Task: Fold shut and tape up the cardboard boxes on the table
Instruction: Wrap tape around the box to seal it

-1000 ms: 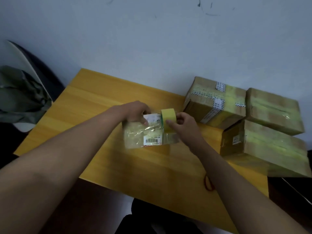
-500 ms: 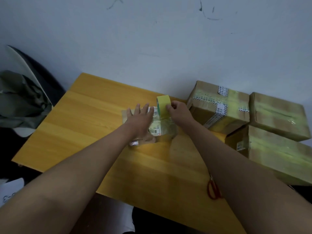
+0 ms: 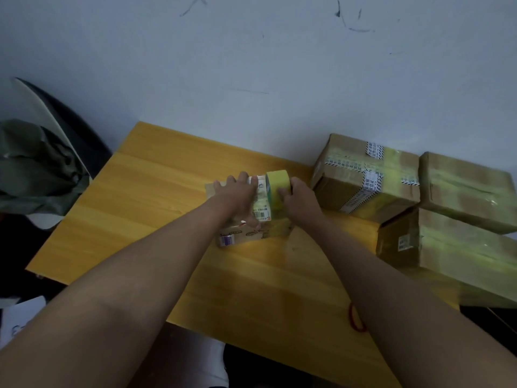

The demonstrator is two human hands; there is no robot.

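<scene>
While the left hand [image 3: 237,196] presses flat, fingers spread, on the small box [image 3: 246,219] mid-table, right hand [image 3: 300,198] grips the yellow tape roll [image 3: 278,189] at the box's right edge — three taped boxes [image 3: 366,177] crowd the table's [image 3: 126,219] right side, bare wood left and front.

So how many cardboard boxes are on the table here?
4: a small box under both hands mid-table, and three taped ones at right: back, far right, front right. None looks hidden.

A small labelled cardboard box [image 3: 246,219] lies mid-table, a yellow tape roll [image 3: 278,183] upright on it. Three taped boxes [image 3: 366,177] [image 3: 467,189] [image 3: 447,247] sit clustered at right.
</scene>
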